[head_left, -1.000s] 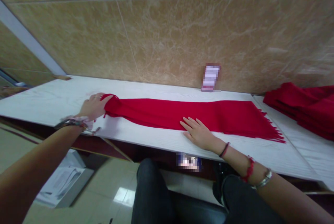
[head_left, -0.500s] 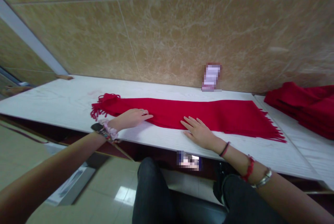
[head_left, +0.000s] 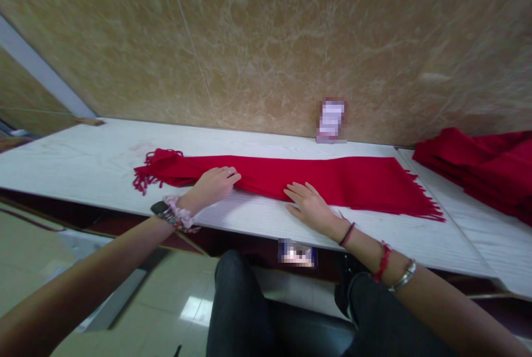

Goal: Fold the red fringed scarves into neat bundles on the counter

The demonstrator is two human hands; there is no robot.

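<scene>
A long red scarf (head_left: 299,177) with fringed ends lies folded lengthwise across the white tabletop (head_left: 83,157). The left fringe is bunched, while the right end is spread flat. My left hand (head_left: 214,186) is at the scarf's near edge, left of its middle, its fingers curled together on the fabric; the thumb is mostly hidden. My right hand (head_left: 310,207) rests with fingers stretched out flat, the fingertips on the near edge of the scarf and the palm over the tabletop.
A pile of folded red cloth (head_left: 482,168) sits at the right. Against the tiled wall (head_left: 266,57) leans a blurred-out phone-like object (head_left: 331,120). Below the tabletop's front edge are a blurred-out item (head_left: 297,253) and my knees (head_left: 236,301).
My left hand's fingers have gone from extended to curled at the scarf's edge. My right hand stays flat at the near edge. The view has shifted slightly.
</scene>
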